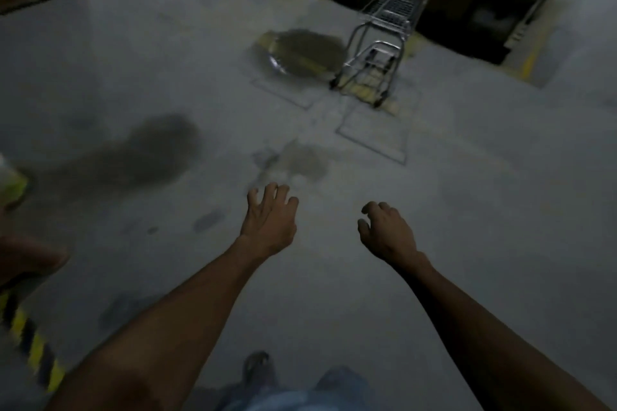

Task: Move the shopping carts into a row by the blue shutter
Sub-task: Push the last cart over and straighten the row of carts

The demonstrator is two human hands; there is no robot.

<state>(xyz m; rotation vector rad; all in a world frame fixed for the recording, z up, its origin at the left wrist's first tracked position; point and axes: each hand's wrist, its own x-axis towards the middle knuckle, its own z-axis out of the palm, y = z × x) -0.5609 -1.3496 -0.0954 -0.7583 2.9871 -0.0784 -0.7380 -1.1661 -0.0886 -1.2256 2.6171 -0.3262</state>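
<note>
Grey concrete floor (334,294) fills most of the dim view, with dark wet-looking patches (150,150) on it and a yellow-and-black striped edge (30,344) low on the left. Both bare arms reach forward over the floor. The left hand (268,220) is empty, palm down, with its fingers spread apart. The right hand (387,232) is empty too, with its fingers loosely curled and not gripping anything. One metal shopping cart (380,40) stands far ahead, up near the top of the view, well apart from both hands, by a dark opening. A shoe (257,367) shows at the bottom, below the arms.
</note>
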